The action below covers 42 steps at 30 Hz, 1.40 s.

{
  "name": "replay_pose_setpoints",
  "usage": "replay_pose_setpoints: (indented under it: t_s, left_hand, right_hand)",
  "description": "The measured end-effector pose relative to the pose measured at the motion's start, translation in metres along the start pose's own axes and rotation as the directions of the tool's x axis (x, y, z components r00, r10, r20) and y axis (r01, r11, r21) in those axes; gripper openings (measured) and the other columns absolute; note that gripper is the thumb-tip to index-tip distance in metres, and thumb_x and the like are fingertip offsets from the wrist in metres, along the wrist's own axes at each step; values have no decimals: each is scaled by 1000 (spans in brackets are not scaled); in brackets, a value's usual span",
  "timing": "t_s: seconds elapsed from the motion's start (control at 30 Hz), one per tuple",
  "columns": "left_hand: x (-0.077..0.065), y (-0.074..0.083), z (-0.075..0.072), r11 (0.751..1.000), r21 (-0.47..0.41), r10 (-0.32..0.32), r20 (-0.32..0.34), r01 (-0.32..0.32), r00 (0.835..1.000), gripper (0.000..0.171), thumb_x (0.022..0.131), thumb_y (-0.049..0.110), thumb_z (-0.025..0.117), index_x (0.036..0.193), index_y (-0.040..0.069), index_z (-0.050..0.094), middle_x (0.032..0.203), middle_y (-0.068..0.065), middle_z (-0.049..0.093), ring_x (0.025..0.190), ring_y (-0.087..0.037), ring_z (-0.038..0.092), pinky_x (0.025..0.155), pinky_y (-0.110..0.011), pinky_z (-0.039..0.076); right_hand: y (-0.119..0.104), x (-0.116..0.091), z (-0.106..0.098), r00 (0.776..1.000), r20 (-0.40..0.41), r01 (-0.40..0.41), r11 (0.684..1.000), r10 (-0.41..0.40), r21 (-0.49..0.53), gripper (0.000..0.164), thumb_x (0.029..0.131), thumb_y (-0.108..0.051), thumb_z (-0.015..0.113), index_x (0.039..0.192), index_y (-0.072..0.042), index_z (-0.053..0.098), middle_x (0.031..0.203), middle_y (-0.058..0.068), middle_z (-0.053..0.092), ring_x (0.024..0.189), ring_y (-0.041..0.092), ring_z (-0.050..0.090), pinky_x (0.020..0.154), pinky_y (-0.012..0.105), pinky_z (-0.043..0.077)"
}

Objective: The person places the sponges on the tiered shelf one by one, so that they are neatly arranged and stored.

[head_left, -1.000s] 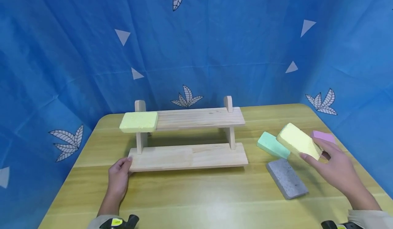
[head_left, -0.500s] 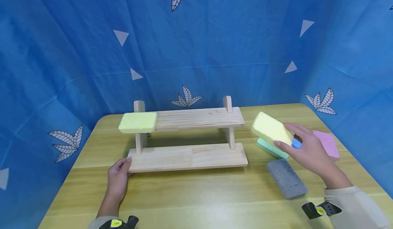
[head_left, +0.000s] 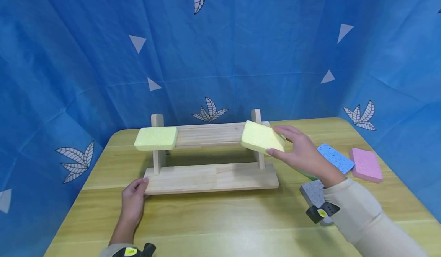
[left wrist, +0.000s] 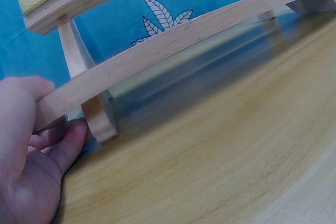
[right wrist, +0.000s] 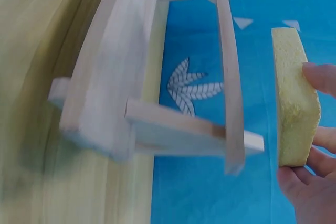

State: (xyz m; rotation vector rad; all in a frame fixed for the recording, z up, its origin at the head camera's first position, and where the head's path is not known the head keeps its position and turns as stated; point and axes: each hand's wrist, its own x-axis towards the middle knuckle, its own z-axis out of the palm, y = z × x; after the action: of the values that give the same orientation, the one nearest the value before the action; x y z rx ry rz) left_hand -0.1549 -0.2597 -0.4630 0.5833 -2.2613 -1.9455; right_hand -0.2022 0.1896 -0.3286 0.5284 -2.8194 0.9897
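Note:
A two-tier wooden shelf (head_left: 210,178) stands on the table. My left hand (head_left: 132,197) grips the left end of its lower board, thumb on top and fingers beneath, as the left wrist view shows (left wrist: 37,156). A pale yellow sponge (head_left: 155,138) lies on the upper board's left end. In my right hand (head_left: 304,153) a second yellow sponge (head_left: 261,136) is pinched between thumb and fingers. The right wrist view has this held sponge (right wrist: 294,98) apart from the upper board, over its right end.
On the table (head_left: 220,226) at right lie a blue sponge (head_left: 334,157), a pink sponge (head_left: 366,165) and a grey sponge (head_left: 311,192), partly behind my right wrist. A green sponge is mostly hidden under that hand. A blue patterned curtain (head_left: 282,39) hangs behind the table.
My right hand has carried the yellow sponge leftward from above the other sponges to the upper board's right end, uncovering the blue and pink sponges. My left hand has stayed on the shelf.

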Motion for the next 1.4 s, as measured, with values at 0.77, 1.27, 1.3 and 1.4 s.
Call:
replay_pose_setpoints:
  t_s: [0.77, 1.27, 1.3, 1.4]
  left_hand:
    - [4, -4, 1, 999, -26, 36, -59, -38, 998, 41, 98, 27, 52, 116, -10, 54, 105, -9, 57, 85, 1, 58, 75, -13, 51]
    - [2, -1, 1, 1000, -11, 13, -51, -14, 999, 42, 98, 29, 50, 119, -8, 53, 109, -11, 56, 86, 1, 58, 77, -13, 51]
    - [2, -1, 1, 1000, -12, 12, -49, -13, 999, 42, 98, 29, 50, 119, -8, 53, 110, -12, 56, 86, 1, 58, 77, -13, 51]
    - [3, 0, 2, 1000, -9, 12, -39, -13, 999, 44, 98, 31, 50, 120, -8, 53, 113, -14, 55, 87, 2, 58, 77, -12, 50]
  right_hand:
    - [-37, 69, 53, 976, 208, 51, 998, -59, 44, 71, 82, -43, 69, 139, -8, 45, 144, 12, 42, 133, 31, 37, 108, 49, 35]
    - [-51, 90, 68, 959, 277, 34, 996, -55, 82, 68, 84, -42, 67, 140, -11, 44, 144, 7, 40, 133, 26, 37, 108, 44, 36]
    - [-52, 92, 69, 958, 282, 35, 995, -59, 88, 68, 84, -42, 67, 140, -11, 44, 145, 7, 39, 133, 26, 37, 108, 44, 36]
    - [-55, 96, 72, 953, 296, 40, 994, -68, 102, 68, 85, -41, 67, 141, -12, 43, 145, 7, 38, 134, 25, 35, 109, 44, 35]
